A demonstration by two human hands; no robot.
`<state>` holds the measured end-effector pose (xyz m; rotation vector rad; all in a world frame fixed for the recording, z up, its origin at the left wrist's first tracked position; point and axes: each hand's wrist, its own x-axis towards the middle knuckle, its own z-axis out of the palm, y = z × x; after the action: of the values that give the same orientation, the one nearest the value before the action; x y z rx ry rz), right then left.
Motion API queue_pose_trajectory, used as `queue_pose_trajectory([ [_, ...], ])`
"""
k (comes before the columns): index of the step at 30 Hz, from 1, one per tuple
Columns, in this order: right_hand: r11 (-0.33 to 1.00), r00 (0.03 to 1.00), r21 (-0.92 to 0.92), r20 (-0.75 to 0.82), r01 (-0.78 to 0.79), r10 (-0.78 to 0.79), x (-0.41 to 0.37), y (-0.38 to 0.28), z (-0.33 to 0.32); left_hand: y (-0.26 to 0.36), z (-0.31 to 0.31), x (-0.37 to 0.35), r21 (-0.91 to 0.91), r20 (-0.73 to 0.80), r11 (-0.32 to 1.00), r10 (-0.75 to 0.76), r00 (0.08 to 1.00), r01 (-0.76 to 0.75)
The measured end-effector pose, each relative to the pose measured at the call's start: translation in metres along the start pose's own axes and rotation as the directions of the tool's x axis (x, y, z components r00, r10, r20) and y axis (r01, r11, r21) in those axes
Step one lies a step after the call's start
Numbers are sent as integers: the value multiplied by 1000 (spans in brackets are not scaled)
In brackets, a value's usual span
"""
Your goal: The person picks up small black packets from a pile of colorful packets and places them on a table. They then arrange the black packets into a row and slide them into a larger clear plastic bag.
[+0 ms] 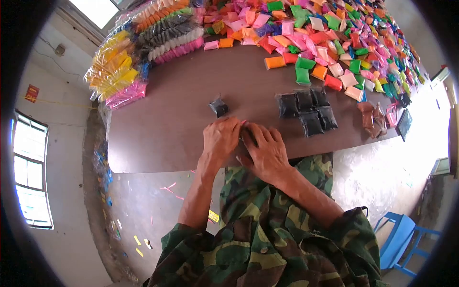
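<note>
My left hand [222, 136] is closed near the front edge of the brown table, fingertips pressed together. My right hand [266, 149] meets it, fingers bent and thumb pointing toward the left wrist. A bit of pink [244, 122] shows between the fingertips; whatever else they grip is hidden. Just beyond the left hand lies a single small black packet [219, 107]. To the right of my right hand, several plump black packets [311, 123] lie close together in clear wrapping.
Brown packets [372, 119] lie at the table's right end. A large heap of colourful packets [320, 38] covers the back right. Bagged rows of packets [167, 36] are stacked at the back left of the table [158, 119]. A blue stool [399, 239] stands at lower right.
</note>
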<state>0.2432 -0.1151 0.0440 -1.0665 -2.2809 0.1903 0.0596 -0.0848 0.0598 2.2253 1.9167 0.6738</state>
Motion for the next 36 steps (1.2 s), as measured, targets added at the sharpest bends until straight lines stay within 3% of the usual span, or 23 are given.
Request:
queue_pose_trajectory([
  [3, 1000, 999, 4, 42, -2, 2, -1, 0, -3, 6, -4, 4, -186, 6, 982, -16, 1000, 17],
  [6, 1000, 1000, 11, 8, 10, -10, -3, 1, 0, -3, 3, 4, -108, 34, 992, 68, 997, -64],
  [12, 1000, 997, -1, 79, -16, 16, 1, 0, -4, 0, 8, 15, 17, 14, 998, 67, 998, -68],
  [15, 1000, 999, -25, 54, 2, 0, -2, 3, 0, 8, -2, 16, -10, 31, 1000, -16, 999, 17],
  [18, 1000, 997, -11, 79, -12, 13, -3, 3, -2, 9, -5, 6, -88, 31, 996, 17, 999, -14],
  [24, 1000, 998, -1, 68, -15, 15, -1, 2, -3, -2, 1, 8, -16, 11, 999, 34, 999, -34],
  [30, 1000, 997, 18, 75, -9, 8, -5, 5, -3, 10, -14, -10, -74, 73, 993, -92, 993, 97],
  [36, 999, 999, 51, 44, -17, 15, -5, 5, -1, 1, -6, -20, -30, -19, 997, -70, 997, 70],
])
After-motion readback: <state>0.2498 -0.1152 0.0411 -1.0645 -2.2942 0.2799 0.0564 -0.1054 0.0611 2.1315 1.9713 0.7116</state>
